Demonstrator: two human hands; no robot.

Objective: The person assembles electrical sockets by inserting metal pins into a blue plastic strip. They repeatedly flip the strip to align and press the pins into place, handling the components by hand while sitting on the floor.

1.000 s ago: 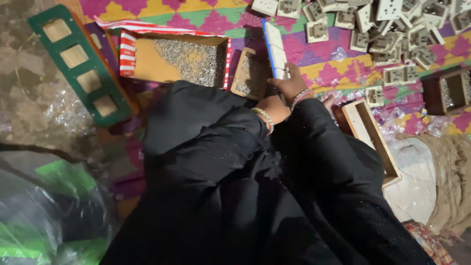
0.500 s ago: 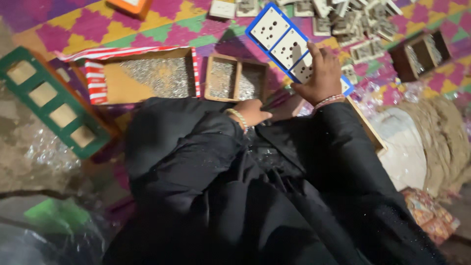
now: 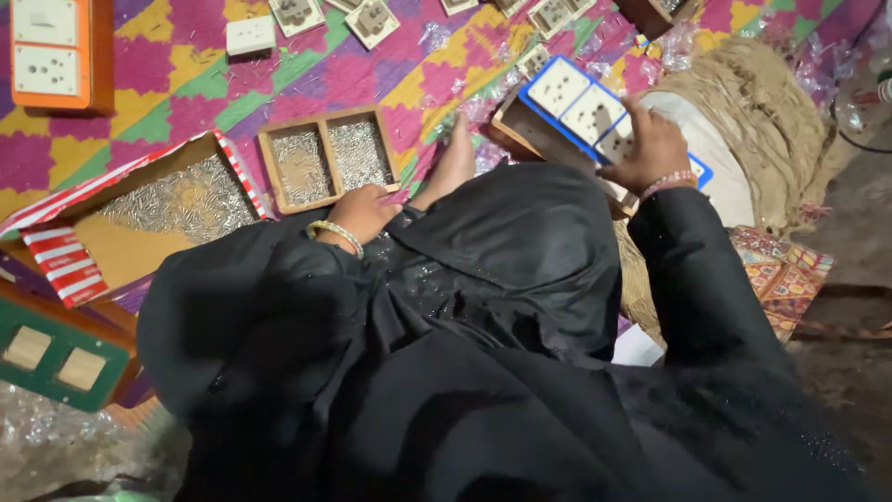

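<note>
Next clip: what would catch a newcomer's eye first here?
The right hand holds a blue-framed socket panel at upper right. The left hand rests by a two-compartment wooden tray of small metal parts, centre. All lies on a bright pink, yellow and green mat.

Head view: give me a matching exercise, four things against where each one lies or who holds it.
Things:
1. blue-framed panel of white sockets
2. small two-compartment wooden tray of metal screws
3. orange-framed switch panel
4. green frame with wooden inserts

Places:
A. top left corner of the mat
B. held in the right hand
C. bottom left, beside the red-striped box
D. just beyond the left hand

Pairs: 1-B, 2-D, 3-A, 4-C
</note>
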